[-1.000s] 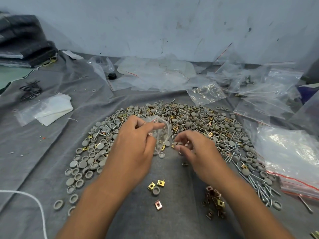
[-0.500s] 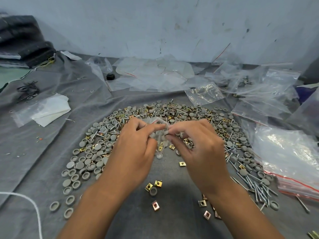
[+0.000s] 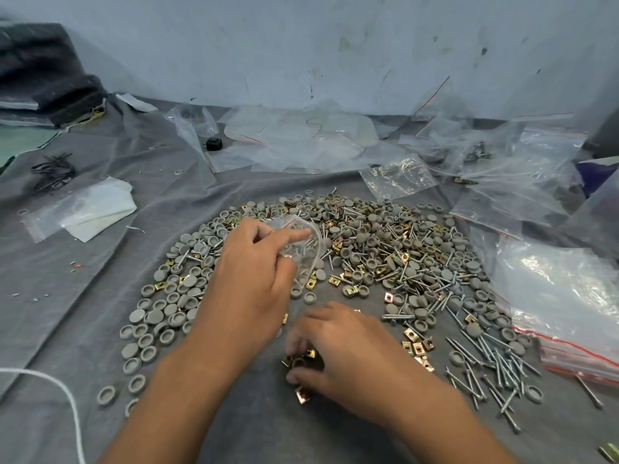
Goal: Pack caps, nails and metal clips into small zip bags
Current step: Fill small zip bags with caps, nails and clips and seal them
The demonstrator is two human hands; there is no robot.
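A wide heap of grey caps (image 3: pixel 375 236), nails (image 3: pixel 482 360) and gold metal clips (image 3: pixel 417 344) spreads over a grey cloth (image 3: pixel 60 296). My left hand (image 3: pixel 254 283) holds a small clear zip bag (image 3: pixel 303 249) open above the heap's middle, its forefinger stretched across the bag's mouth. My right hand (image 3: pixel 338 353) is low and near me, fingers curled around a few gold clips and a grey cap (image 3: pixel 299 361) on the cloth. A copper-coloured clip (image 3: pixel 302 395) lies just below that hand.
Empty clear zip bags (image 3: pixel 301 139) lie scattered at the back, and a stack with red zip lines (image 3: pixel 562 309) sits at the right. A white packet (image 3: pixel 90 212) and black ties (image 3: pixel 53 170) lie at left. White cord (image 3: pixel 72 406) curves at bottom left.
My right hand left the bag's mouth and dropped down toward me onto the loose clips and cap. My left hand kept hold of the bag.
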